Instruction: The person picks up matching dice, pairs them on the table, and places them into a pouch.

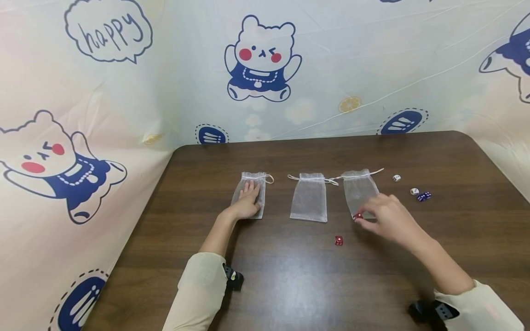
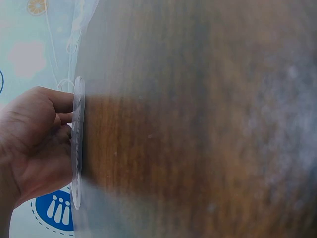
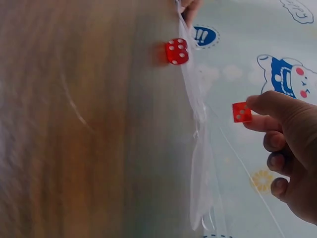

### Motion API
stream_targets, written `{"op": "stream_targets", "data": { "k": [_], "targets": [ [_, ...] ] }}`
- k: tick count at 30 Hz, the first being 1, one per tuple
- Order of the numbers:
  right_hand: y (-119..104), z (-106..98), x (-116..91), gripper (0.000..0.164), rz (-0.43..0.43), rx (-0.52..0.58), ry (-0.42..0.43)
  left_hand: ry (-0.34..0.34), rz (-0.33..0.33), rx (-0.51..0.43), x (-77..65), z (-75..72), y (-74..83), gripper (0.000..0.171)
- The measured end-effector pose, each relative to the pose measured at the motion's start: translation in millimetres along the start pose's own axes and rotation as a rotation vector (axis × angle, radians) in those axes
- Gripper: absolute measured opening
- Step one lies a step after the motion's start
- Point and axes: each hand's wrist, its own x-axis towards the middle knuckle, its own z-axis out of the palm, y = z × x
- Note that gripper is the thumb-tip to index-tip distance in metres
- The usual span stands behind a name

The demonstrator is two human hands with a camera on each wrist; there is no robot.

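Observation:
My left hand (image 1: pixel 247 205) rests with extended fingers on the leftmost white mesh drawstring bag (image 1: pixel 260 212), flat on the table. In the left wrist view the palm and fingers (image 2: pixel 64 101) show at the bag's edge. My right hand (image 1: pixel 391 218) pinches a red die (image 3: pixel 241 112) between thumb and index finger, over the lower edge of the rightmost mesh bag (image 1: pixel 359 187). The other fingers curl below. A second red die (image 1: pixel 338 240) lies on the table, left of and nearer than the right hand. Between the hands lies the middle mesh bag (image 1: pixel 308 198).
Right of the bags are two white dice, one farther back (image 1: pixel 396 178) and one nearer (image 1: pixel 414 191), beside blue dice (image 1: pixel 424 196). The brown table (image 1: pixel 290 285) ends at the back against a printed cloth (image 1: pixel 331 59) with cartoon bears.

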Motion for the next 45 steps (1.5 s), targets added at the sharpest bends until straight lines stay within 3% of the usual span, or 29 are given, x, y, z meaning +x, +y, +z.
{"op": "stream_targets", "data": {
  "k": [7, 12, 16, 24, 38, 45],
  "targets": [
    [-8, 11, -4, 0.015, -0.072, 0.024, -0.070, -0.009, -0.003, -0.011, 0.6, 0.0, -0.4, 0.063],
    [-12, 14, -6, 0.014, -0.047, 0.026, -0.167, 0.001, 0.027, -0.076, 2.7, 1.8, -4.7, 0.064],
    [-13, 16, -6, 0.014, -0.040, 0.027, -0.213, 0.008, 0.031, -0.072, 3.4, 2.5, -5.5, 0.064],
    [-17, 20, -7, 0.013, -0.032, 0.034, -0.242, 0.012, 0.007, 0.013, 0.2, 0.8, 0.1, 0.063],
    [-21, 23, -7, 0.011, -0.062, 0.023, -0.278, -0.009, -0.003, -0.005, -1.3, 0.3, 1.5, 0.063],
    [-20, 23, -8, 0.012, -0.034, 0.031, -0.300, -0.013, -0.008, -0.002, -1.3, -0.7, 2.2, 0.063]
  ]
}}
